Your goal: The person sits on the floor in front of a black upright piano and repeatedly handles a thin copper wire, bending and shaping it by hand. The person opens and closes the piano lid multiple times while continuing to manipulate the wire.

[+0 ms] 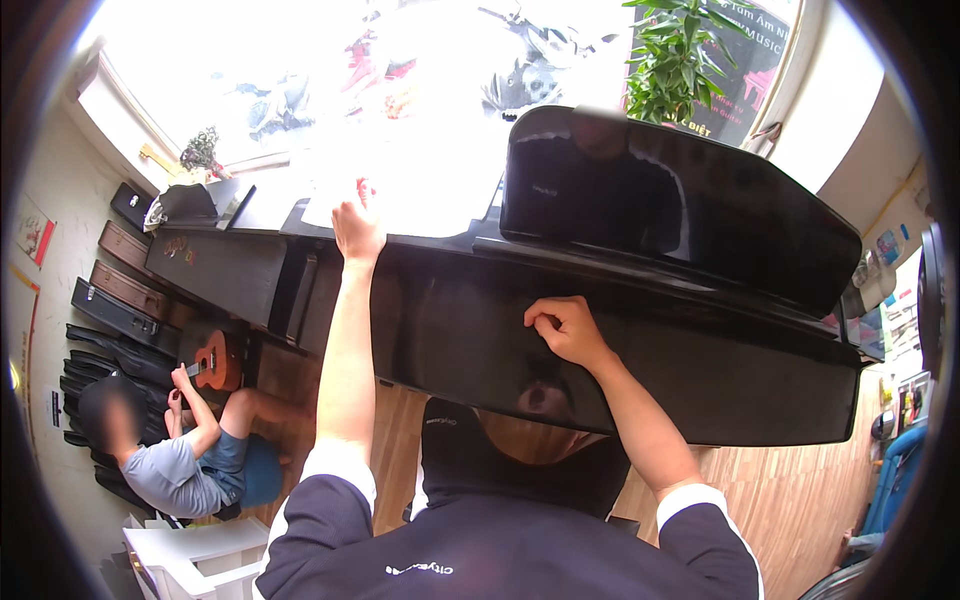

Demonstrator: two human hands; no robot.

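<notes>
A long glossy black piano-like cabinet [450, 320] stretches in front of me, with a raised black panel [680, 210] at its right back. My left hand [358, 228] reaches to the far edge, left of that panel. Its fingers are closed, and strong glare hides whatever they may hold. Over the dark front surface, my right hand [568, 330] is curled into a loose fist, with no object showing in it. Whether it touches the surface I cannot tell.
A seated person [185, 440] holds a small brown ukulele [218, 362] at the left. Instrument cases [120, 315] lean on the wall behind. A white chair [190, 560] stands at lower left. A green plant [680, 60] rises behind the panel by the bright window.
</notes>
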